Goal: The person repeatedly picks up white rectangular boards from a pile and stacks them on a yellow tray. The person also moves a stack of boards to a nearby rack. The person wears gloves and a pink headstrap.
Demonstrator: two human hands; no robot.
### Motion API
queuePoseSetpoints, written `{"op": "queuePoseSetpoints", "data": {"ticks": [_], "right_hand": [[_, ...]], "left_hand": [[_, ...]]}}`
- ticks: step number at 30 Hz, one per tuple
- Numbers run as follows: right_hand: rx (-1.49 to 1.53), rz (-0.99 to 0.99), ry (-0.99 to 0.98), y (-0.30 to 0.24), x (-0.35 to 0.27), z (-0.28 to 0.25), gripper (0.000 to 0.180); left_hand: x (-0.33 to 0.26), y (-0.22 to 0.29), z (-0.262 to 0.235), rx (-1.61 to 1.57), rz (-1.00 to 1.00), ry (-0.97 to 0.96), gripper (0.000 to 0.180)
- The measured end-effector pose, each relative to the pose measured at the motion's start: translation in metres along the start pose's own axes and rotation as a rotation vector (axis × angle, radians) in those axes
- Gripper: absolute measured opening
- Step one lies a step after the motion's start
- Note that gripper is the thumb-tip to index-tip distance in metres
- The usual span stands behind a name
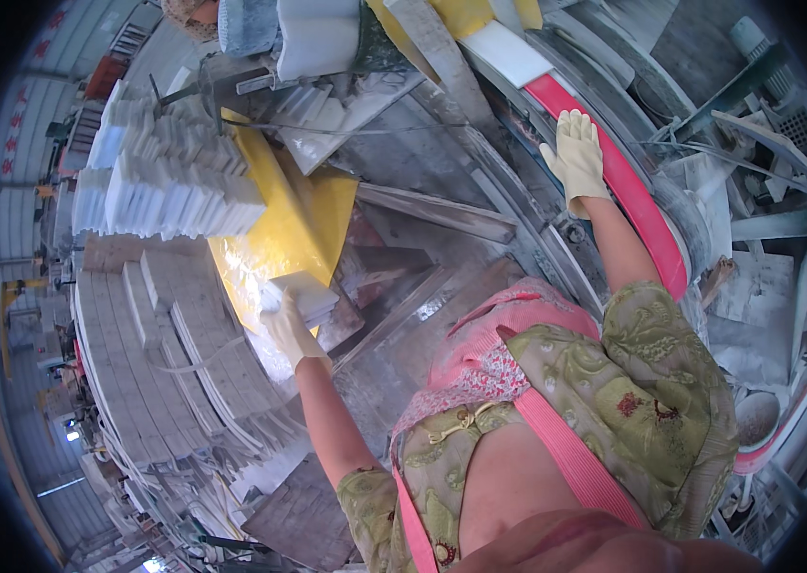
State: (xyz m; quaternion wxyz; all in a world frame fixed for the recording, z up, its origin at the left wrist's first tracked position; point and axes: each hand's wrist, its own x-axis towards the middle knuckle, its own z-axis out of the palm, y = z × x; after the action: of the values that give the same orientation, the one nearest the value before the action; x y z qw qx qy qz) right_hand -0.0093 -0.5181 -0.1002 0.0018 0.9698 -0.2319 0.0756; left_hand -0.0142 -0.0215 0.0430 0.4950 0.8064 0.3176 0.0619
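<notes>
My left hand (291, 329), in a pale cream glove, grips the edge of a small stack of white tiles (300, 290). These tiles are over the end of a yellow plastic sheet (274, 215), and glare hides part of the fingers. My right hand (577, 160), gloved alike, lies over the left edge of a long red strip (628, 181) on the machine, its fingers stretched out and nothing held. Beyond that hand, a white flat slab (506, 53) lies in line with the strip's far end.
Many white tiles stand in a large stack (174, 177) at the left, beside the yellow sheet. Grey boards (150, 344) lie in front of it. A wooden beam (437, 210) crosses between my hands. Machine frames and a green bar (785, 224) stand at the right.
</notes>
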Motion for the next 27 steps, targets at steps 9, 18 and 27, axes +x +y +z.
{"op": "queuePoseSetpoints", "data": {"ticks": [9,18,27], "right_hand": [[0.006,-0.006,0.015,0.005,-0.005,0.006,0.082],[0.005,0.023,-0.029,0.002,-0.013,-0.01,0.081],[-0.028,0.043,-0.045,0.002,-0.018,-0.013,0.081]], "left_hand": [[-0.005,0.002,0.002,-0.071,0.01,0.008,0.066],[-0.007,0.009,-0.003,-0.076,-0.029,0.013,0.057],[-0.006,0.006,-0.002,-0.1,-0.015,0.032,0.057]]}}
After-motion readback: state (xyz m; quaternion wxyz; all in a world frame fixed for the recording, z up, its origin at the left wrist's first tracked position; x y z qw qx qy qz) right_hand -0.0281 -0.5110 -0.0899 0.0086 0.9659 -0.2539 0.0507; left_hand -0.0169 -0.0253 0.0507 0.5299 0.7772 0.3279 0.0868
